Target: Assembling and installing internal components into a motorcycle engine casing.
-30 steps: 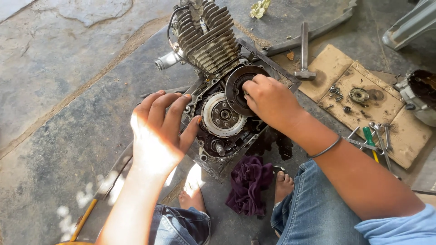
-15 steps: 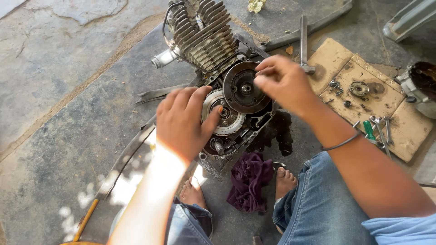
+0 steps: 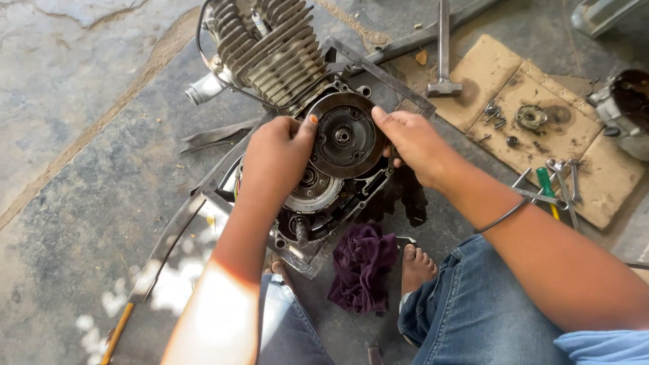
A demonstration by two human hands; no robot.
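Round dark clutch disc (image 3: 343, 135) sits on the open engine case (image 3: 318, 203), just below the finned cylinder (image 3: 274, 51). Left hand (image 3: 274, 159) grips its left rim, right hand (image 3: 414, 140) its right rim; fingers curled against both edges. Purple rag (image 3: 362, 265) lies near, on the floor.

Greasy dark metal clutch disc (image 3: 343, 135), dull finned metal cylinder (image 3: 277, 51), soft purple cloth rag (image 3: 362, 267).

Dark round clutch disc (image 3: 343, 135), greasy, face up, atop open engine (image 3: 284, 61)
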